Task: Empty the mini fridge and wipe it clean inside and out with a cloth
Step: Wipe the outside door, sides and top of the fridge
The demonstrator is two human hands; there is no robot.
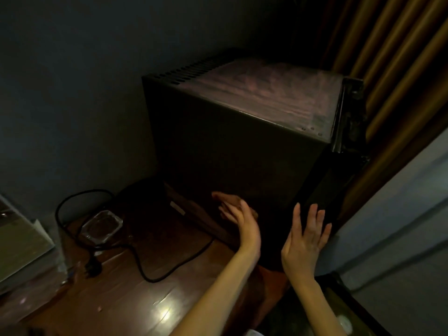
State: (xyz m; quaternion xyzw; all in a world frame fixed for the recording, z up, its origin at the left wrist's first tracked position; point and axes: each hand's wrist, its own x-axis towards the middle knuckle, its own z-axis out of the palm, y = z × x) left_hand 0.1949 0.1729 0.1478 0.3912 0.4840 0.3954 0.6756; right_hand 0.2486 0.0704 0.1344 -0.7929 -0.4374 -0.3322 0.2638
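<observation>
Left hand [238, 219] and right hand [306, 236] hover with fingers straight, holding nothing, the mini fridge [242, 141] close at their tips, so wiping seems yet to begin.

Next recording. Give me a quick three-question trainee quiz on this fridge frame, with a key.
1. True or false: the left hand is clenched in a fist.
2. What lies on the wooden surface left of the mini fridge? A) power cord B) bottle C) towel
3. Fill in: the ____ hand is nearer the curtain.
Key: 1 false; 2 A; 3 right hand.
</observation>
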